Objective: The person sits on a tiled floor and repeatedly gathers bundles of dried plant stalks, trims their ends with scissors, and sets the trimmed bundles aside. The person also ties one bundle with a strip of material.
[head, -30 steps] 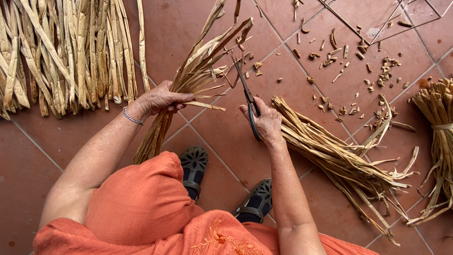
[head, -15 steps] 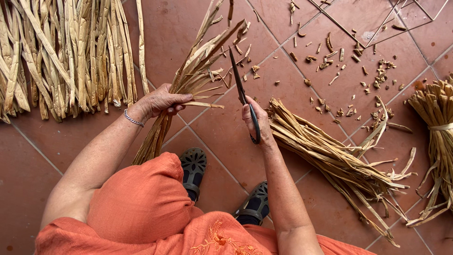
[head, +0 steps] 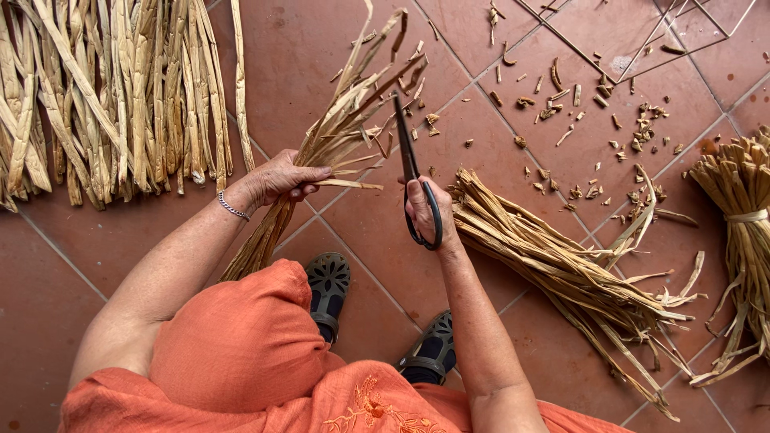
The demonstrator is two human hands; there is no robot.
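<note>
My left hand grips a bundle of dried straw-coloured leaves around its middle; the bundle slants from my knee up toward the top of the view, its tips fanned out. My right hand holds black-handled scissors, fingers through the loops, with the blades pointing up beside the bundle's ragged tips. The blades look nearly closed and no leaf sits between them.
A wide row of dried leaves lies on the terracotta tile floor at upper left. Another loose sheaf lies right of my right hand, and a tied bundle sits at the far right. Cut scraps litter the tiles above. My feet in dark sandals are below.
My right hand has lifted the scissors from a slanted to a more upright position, closer to the bundle's tips. My left hand keeps its grip on the bundle.
</note>
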